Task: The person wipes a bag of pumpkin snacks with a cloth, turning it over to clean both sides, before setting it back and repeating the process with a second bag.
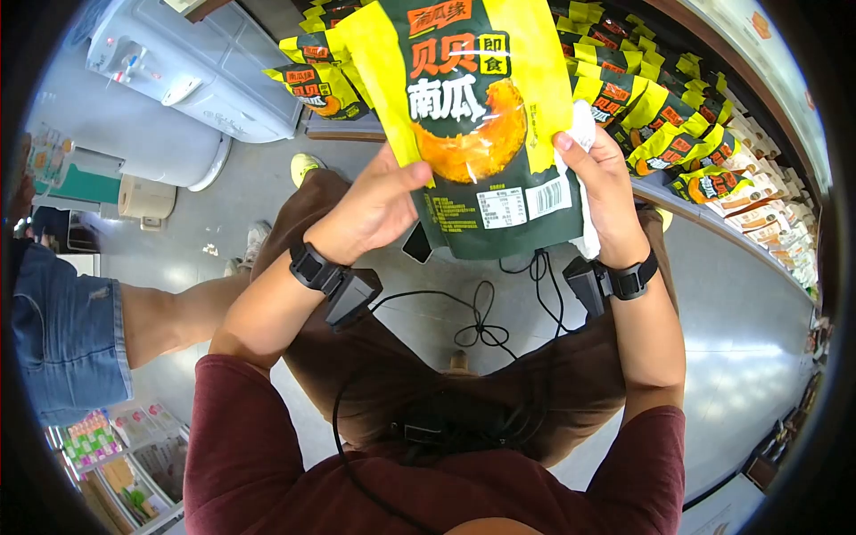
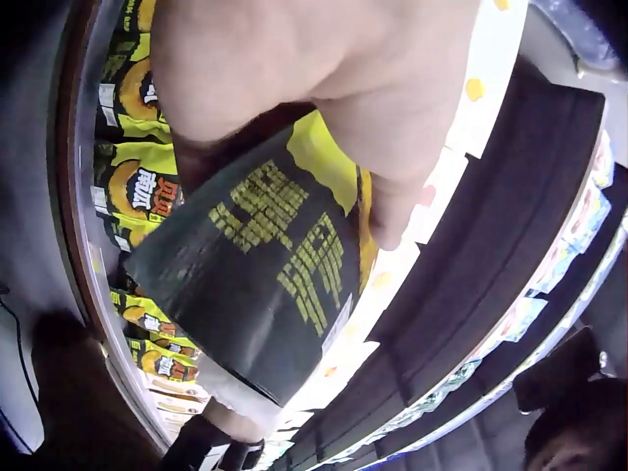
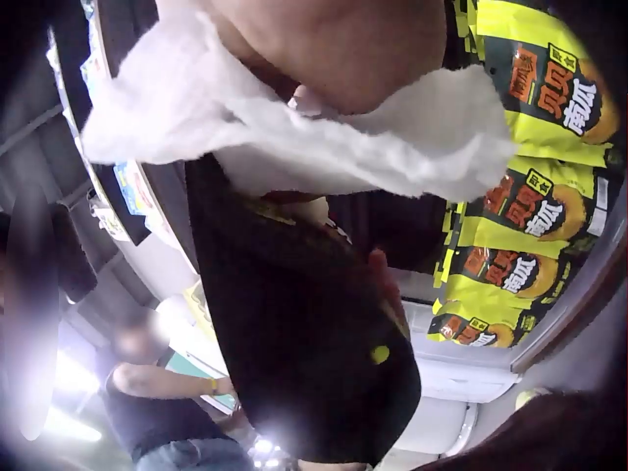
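A green and yellow snack pouch (image 1: 473,214) with a pumpkin picture faces up in front of the chest in the head view. My left hand (image 1: 379,201) grips its left edge, thumb on the front and fingers hidden behind. At the opposite edge, my right hand (image 1: 608,192) holds the pouch together with a crumpled white tissue (image 1: 584,129). The right wrist view shows the tissue (image 3: 226,128) spread under the palm against the dark pouch (image 3: 304,334). The lower end of the pouch (image 2: 226,294), with yellow print, shows in the left wrist view.
Rows of matching pouches (image 1: 669,152) fill a shelf ahead and to the right. A black cable (image 1: 481,330) loops over the lap. A phone (image 1: 416,242) shows below the left hand. Another person's leg (image 1: 178,312) is close on the left, near a white appliance (image 1: 205,80).
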Action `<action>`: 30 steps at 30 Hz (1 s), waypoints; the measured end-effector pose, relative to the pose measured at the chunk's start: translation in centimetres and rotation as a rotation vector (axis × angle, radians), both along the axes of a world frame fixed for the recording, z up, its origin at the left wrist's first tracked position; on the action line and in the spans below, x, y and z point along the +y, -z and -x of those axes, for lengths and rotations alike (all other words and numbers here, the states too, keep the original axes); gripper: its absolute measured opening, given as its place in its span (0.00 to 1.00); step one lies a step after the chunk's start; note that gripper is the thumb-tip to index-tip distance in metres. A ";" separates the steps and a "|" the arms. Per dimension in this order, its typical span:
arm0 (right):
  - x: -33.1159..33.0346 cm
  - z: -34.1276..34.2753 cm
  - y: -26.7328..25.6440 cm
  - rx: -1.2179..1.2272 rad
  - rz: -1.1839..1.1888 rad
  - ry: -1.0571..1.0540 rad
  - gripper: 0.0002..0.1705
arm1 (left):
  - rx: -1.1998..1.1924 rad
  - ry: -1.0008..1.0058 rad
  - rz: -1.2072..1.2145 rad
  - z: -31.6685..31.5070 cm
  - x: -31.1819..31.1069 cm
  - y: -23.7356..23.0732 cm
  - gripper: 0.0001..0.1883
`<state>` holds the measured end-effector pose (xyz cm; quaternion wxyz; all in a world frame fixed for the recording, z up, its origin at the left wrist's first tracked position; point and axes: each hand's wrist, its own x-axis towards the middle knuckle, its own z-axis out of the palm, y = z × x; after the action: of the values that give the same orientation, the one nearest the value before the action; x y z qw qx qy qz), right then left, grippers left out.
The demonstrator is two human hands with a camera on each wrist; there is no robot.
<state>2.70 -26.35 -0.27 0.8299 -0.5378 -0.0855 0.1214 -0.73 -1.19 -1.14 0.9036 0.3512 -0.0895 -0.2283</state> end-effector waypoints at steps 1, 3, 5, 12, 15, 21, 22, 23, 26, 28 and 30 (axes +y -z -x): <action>0.1 0.1 -0.2 0.002 0.002 -0.002 0.13 | 0.002 -0.074 -0.087 0.0 -0.3 0.1 0.34; 0.3 0.2 -0.5 0.008 -0.003 0.012 0.13 | 0.001 -0.149 -0.173 0.0 -0.4 0.2 0.33; 0.6 0.3 -0.5 -0.076 0.075 0.038 0.13 | -0.033 -0.234 -0.289 -0.2 -0.4 -0.1 0.29; -0.4 -0.5 -1.0 -0.274 0.332 0.346 0.12 | -0.084 -0.357 -0.363 -0.4 0.1 0.2 0.25; -0.9 0.0 -1.6 -0.303 0.336 0.363 0.15 | -0.108 -0.416 -0.403 -0.5 0.3 -0.1 0.25; 2.4 1.8 -1.9 -1.106 0.934 0.248 0.14 | -0.100 -0.417 -0.420 -0.2 -0.1 -0.6 0.23; 3.2 1.8 -1.4 -1.214 0.980 0.195 0.15 | -0.092 -0.445 -0.436 -0.2 -0.2 -0.6 0.22; 3.7 2.0 -1.1 -1.213 0.981 0.196 0.15 | -0.087 -0.474 -0.452 -0.2 -0.3 -0.6 0.21; 4.7 2.8 -0.2 -1.155 0.996 0.157 0.18 | -0.026 -0.482 -0.426 -0.2 0.3 -1.0 0.18; 5.0 3.2 0.2 -1.187 0.940 0.093 0.18 | -0.018 -0.502 -0.417 -0.2 0.6 -0.9 0.16; 5.1 3.5 0.6 -1.176 0.958 0.076 0.19 | -0.028 -0.528 -0.442 -0.2 0.9 -0.8 0.16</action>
<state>-0.79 -21.29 -0.83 0.3270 -0.8182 -0.4331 -0.1901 -0.58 -0.33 -0.34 0.8322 0.5527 0.0436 0.0043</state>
